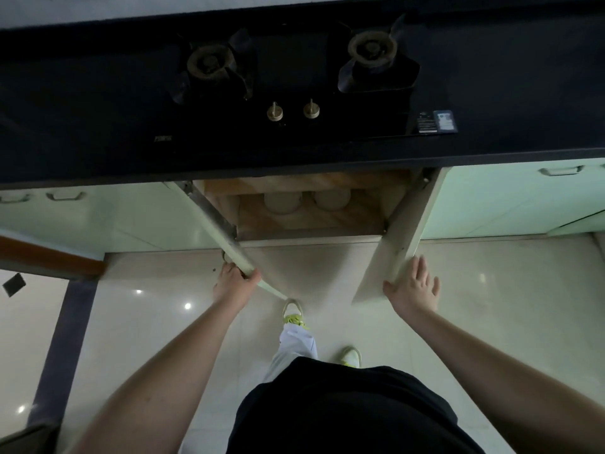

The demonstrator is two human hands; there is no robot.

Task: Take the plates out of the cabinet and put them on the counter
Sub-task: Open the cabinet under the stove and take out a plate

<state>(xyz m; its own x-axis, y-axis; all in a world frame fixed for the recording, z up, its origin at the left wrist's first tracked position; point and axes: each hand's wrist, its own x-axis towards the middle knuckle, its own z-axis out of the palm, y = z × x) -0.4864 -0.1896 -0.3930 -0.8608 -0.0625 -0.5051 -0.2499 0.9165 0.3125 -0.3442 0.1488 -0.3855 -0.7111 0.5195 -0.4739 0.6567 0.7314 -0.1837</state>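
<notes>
Cabinet under the hob is open, both doors swung out. Left hand has fingers curled round the edge of the left door, gripping it; right hand is spread flat, fingers straight, palm against the outer face of the right door, holding nothing. Plates sit inside on the cabinet floor, toward the back: two pale round stacks side by side, second one just right of the first, only front parts visible, tops cut off by the cabinet's upper edge, so can't tell how many per stack. Likely ceramic, i.e. stiff, heavy as a stack, glazed and slick, chips if knocked. Best guess for hold: both hands under opposite rims of one stack, thumbs on top, or take a few at a time w/ one hand under the base. Lift before pulling out, since dragging could scrape the wood floor or clip the frame. Counter is dark, directly above, w/ free room left and right of the gas hob; set down flat, away from the burners and knobs. Low reach, so crouch needed.
</notes>
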